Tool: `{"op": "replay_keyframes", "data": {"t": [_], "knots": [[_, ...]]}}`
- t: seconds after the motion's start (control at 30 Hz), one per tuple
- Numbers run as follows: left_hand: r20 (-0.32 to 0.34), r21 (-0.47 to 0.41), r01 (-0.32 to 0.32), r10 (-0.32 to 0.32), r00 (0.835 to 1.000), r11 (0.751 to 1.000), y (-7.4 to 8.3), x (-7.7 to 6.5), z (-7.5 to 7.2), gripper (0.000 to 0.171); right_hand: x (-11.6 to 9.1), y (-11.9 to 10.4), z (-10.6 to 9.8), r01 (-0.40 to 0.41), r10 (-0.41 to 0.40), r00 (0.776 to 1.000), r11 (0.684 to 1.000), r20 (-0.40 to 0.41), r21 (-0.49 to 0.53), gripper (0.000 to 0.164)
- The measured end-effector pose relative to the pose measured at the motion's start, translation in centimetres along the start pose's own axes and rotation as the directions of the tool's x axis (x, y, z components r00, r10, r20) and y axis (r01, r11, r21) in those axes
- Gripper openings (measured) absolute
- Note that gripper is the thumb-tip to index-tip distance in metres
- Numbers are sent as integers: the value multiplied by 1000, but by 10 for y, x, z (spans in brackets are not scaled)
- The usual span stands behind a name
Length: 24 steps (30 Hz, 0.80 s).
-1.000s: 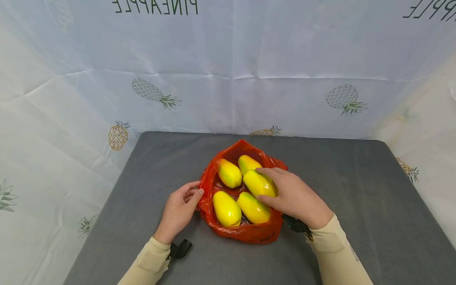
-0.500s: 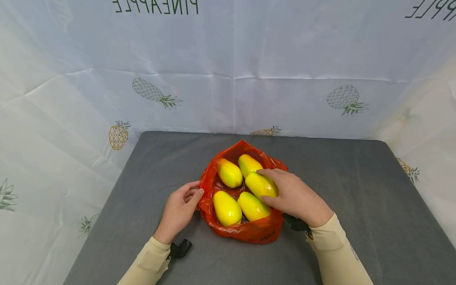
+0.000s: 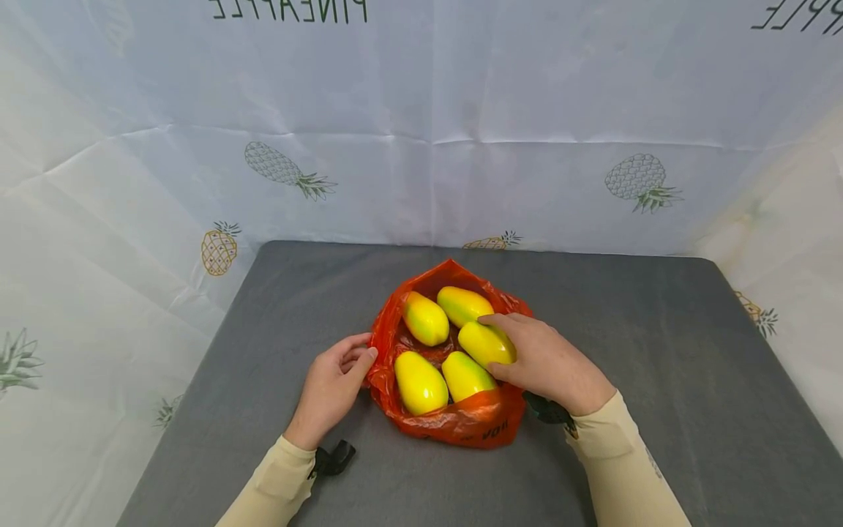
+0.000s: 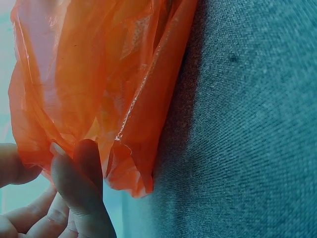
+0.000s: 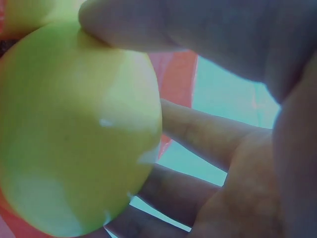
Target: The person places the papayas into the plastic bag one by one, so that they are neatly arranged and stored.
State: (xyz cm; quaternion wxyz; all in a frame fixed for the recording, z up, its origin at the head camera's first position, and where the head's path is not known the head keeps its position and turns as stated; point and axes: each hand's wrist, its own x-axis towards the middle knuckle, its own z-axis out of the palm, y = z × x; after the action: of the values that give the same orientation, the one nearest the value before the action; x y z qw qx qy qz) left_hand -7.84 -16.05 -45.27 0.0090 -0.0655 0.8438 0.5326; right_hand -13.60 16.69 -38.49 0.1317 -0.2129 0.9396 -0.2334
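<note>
A red plastic bag (image 3: 484, 424) stands with its mouth wide on the grey table, holding several glossy yellow mangoes, among them one mango (image 3: 421, 384) at the front left. With thumb and fingertips my left hand (image 3: 331, 388) pinches the bag's left rim; the left wrist view shows the bunched orange film (image 4: 133, 99) at the thumb. My right hand (image 3: 552, 360) reaches over the right rim and grips the right-hand mango (image 3: 482, 342) between thumb and fingers. Up close in the right wrist view, that mango (image 5: 74, 134) has the thumb along one side and fingers behind it.
Dark grey cloth covers the table (image 3: 658, 351). A white curtain (image 3: 514, 80) printed with pineapples hangs behind its far edge and along both sides. A black wrist strap piece (image 3: 339, 459) sticks out beside the left sleeve.
The right hand's mango has shifted slightly right within the bag. The back mango has turned to lie more sideways, and the front rim has folded up over the front-right mango. The left hand stays put.
</note>
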Motion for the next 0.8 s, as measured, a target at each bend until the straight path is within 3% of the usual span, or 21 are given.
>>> {"op": "replay_keyframes", "data": {"t": [0.8], "knots": [[3,14,9,-9,1000,1000,3,0,1,39,11,4,11,-24,24,999,999,22,-31,64]]}}
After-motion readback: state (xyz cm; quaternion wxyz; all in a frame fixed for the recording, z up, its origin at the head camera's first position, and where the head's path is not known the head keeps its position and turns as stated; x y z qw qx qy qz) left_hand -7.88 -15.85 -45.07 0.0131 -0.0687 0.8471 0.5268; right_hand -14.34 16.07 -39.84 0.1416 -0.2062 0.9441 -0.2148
